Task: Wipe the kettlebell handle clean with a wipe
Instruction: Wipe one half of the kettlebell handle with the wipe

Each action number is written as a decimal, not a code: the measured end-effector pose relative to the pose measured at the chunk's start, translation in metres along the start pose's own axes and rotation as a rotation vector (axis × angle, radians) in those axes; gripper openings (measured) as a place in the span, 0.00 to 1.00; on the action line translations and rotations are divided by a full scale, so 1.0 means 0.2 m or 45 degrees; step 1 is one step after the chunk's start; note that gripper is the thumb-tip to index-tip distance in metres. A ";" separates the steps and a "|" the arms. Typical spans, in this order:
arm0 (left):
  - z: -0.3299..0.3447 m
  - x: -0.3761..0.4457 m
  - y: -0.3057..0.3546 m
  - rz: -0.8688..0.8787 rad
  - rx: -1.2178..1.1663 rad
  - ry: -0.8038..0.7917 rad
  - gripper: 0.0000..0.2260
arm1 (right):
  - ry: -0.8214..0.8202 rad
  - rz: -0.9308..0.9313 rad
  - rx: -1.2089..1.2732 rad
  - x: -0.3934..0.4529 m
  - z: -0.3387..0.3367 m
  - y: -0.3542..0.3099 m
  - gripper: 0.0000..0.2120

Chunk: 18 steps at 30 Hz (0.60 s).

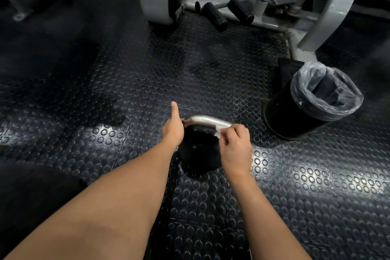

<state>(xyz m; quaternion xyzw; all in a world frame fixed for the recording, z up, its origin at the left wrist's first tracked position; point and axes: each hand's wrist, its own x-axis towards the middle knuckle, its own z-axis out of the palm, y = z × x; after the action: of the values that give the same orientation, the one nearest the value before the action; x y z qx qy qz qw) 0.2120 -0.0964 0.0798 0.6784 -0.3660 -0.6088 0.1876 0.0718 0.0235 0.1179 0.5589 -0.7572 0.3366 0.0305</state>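
Note:
A black kettlebell (pixel 199 152) stands on the studded rubber floor in the middle of the view. Its silver handle (pixel 207 120) arches across the top. My left hand (pixel 173 131) grips the left end of the handle, thumb pointing up and away. My right hand (pixel 235 143) is closed on a small white wipe (pixel 219 133), pressed against the right end of the handle. Most of the wipe is hidden under my fingers.
A black bin (pixel 295 116) lined with a clear plastic bag stands on the floor to the right of the kettlebell. A grey gym machine frame (pixel 325 17) with black foot pegs (pixel 215 17) fills the far side. Dark rubber flooring (pixel 105 91) spreads to the left.

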 end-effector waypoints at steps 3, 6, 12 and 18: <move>0.01 0.02 0.00 -0.001 -0.008 -0.013 0.68 | -0.056 -0.097 -0.064 0.00 0.05 -0.03 0.07; 0.00 0.00 0.00 -0.005 -0.019 0.003 0.64 | -0.060 -0.101 -0.115 -0.01 0.03 0.05 0.06; 0.00 0.00 0.01 -0.014 0.008 0.015 0.68 | 0.044 -0.189 -0.173 0.00 0.04 0.03 0.07; 0.00 0.01 0.01 -0.002 -0.009 0.009 0.68 | 0.083 -0.095 -0.247 -0.04 0.00 0.11 0.11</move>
<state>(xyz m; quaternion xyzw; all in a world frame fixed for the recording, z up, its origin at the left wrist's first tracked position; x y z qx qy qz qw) 0.2122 -0.0986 0.0797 0.6800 -0.3628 -0.6079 0.1908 0.0549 0.0333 0.1036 0.5698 -0.7636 0.2782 0.1215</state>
